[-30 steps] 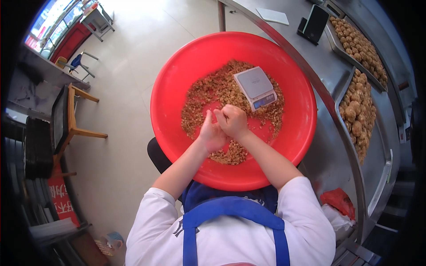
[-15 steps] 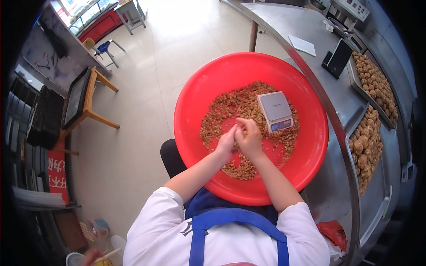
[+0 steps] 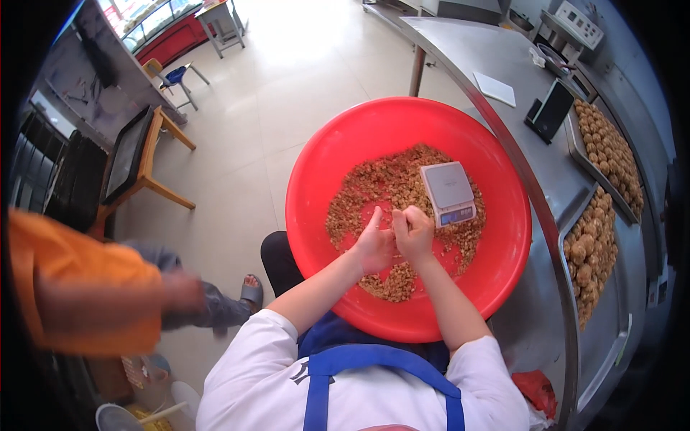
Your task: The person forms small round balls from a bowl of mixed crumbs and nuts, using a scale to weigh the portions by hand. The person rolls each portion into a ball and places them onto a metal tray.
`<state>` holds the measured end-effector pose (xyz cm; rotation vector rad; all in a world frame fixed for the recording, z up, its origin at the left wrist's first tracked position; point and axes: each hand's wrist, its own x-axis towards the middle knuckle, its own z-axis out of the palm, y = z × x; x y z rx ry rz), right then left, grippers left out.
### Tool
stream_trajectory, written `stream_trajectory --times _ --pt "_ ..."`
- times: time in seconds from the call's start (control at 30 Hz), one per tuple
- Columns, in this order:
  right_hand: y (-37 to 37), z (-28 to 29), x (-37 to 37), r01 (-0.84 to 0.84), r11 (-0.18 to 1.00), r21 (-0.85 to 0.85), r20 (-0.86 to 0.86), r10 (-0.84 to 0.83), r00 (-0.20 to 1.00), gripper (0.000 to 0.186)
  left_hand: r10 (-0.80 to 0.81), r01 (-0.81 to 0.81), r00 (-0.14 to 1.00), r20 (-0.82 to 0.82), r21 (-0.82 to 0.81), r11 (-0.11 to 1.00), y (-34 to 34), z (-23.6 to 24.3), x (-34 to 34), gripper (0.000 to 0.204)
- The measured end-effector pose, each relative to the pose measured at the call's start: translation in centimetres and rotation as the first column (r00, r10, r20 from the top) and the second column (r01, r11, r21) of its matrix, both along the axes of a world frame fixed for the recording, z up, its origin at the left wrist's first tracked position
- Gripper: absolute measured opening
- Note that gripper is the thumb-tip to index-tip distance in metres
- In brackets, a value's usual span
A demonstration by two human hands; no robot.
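My left hand [image 3: 375,248] is cupped with its thumb raised, against my right hand [image 3: 415,233], whose fingers are curled in toward the left palm; what lies between them is hidden. Both are over a wide red basin [image 3: 334,144] holding loose brown crumbly mixture [image 3: 359,187]. A grey digital scale [image 3: 447,188] sits in the mixture just beyond and right of my right hand.
At right, a steel counter [image 3: 453,39] bears two trays of brown balls [image 3: 602,151] [image 3: 589,258], a phone on a stand [image 3: 550,111] and white pad [image 3: 494,90]. At left are a wooden-framed stand [image 3: 162,183] and a person in orange [image 3: 86,294], blurred, beside me.
The person in orange has entered from the left. The view has shifted, so basin and counter appear lower and farther right. My hands stay together over the basin, the left thumb now more upright.
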<state>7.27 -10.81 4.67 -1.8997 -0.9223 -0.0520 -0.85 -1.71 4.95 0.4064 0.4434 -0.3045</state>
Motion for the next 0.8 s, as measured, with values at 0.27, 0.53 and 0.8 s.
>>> stream_trajectory --times 0.27,0.53,0.8 --pt "0.5 0.0 -2.0 0.073 0.997 0.004 0.33 -0.07 0.941 0.014 0.483 -0.5 0.848 -0.217 -0.032 0.865 2.6 -2.2 0.7 0.055" --pt "-0.2 0.4 -0.4 -0.126 0.991 -0.035 0.124 0.129 0.984 0.011 0.398 -0.325 0.896 -0.198 0.316 0.891 1.2 -2.5 0.6 0.037" --pt "0.2 -0.9 0.1 -0.027 0.983 0.18 0.148 0.0 0.989 0.023 0.2 -0.205 0.978 -0.066 -0.076 0.976 1.0 -1.9 0.7 0.087"
